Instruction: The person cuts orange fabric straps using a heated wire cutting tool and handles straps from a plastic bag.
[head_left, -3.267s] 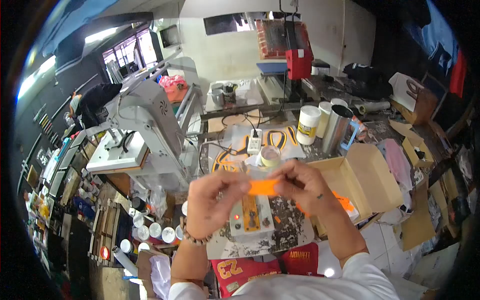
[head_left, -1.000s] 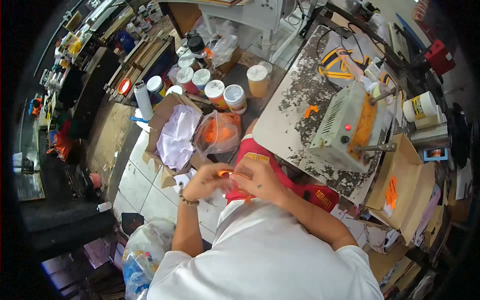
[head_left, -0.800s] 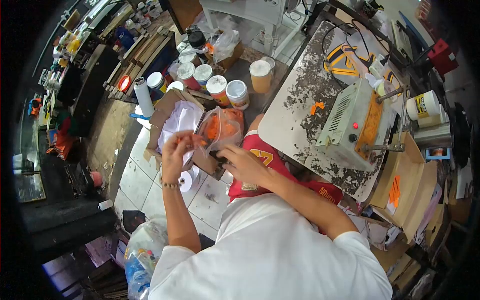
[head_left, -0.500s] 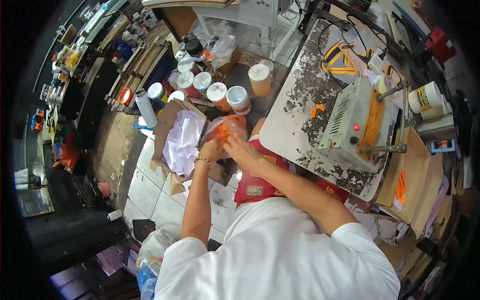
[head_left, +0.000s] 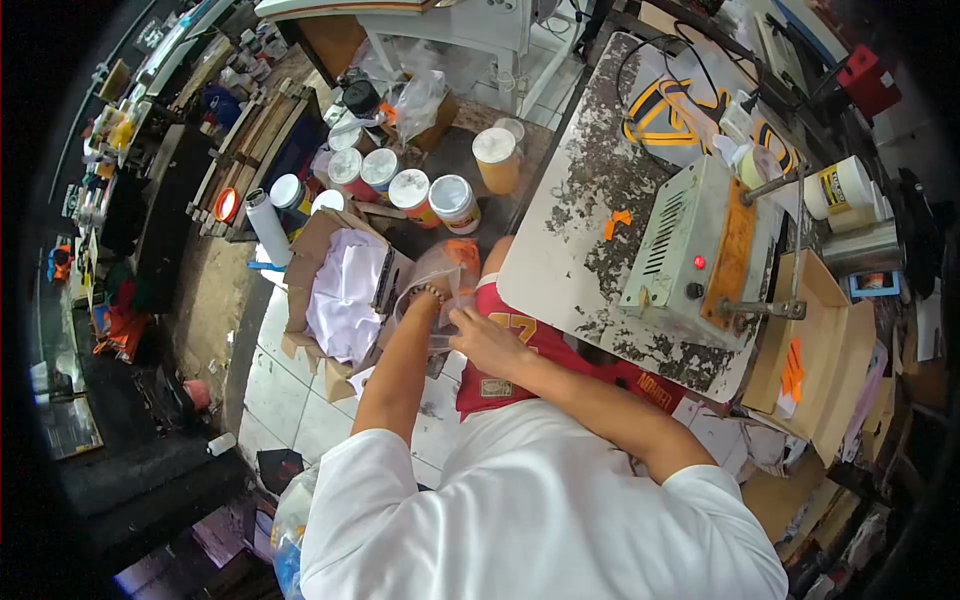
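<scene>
A clear plastic bag (head_left: 466, 284) with orange pieces (head_left: 462, 250) inside rests beside my leg. My left hand (head_left: 440, 270) is inside the bag up to the beaded bracelet (head_left: 428, 291); the plastic blurs its fingers, so their grip is unclear. At the bag's near edge, my right hand (head_left: 484, 340) pinches the plastic with closed fingers. To the left of the bag stands an open cardboard box (head_left: 299, 285) with white cloth (head_left: 346, 290) in it.
Several lidded paint tubs (head_left: 455, 203) stand beyond the bag. At the right, a metal machine (head_left: 668, 250) with a red light sits on a worn white table (head_left: 560, 250), near orange scraps (head_left: 616, 222). Farther right is a shallow cardboard tray (head_left: 825, 350).
My left hand has gone from the bag's mouth into the bag. My right hand has drawn back slightly, holding the edge. The orange pieces are now less exposed, and the view has shifted a little.
</scene>
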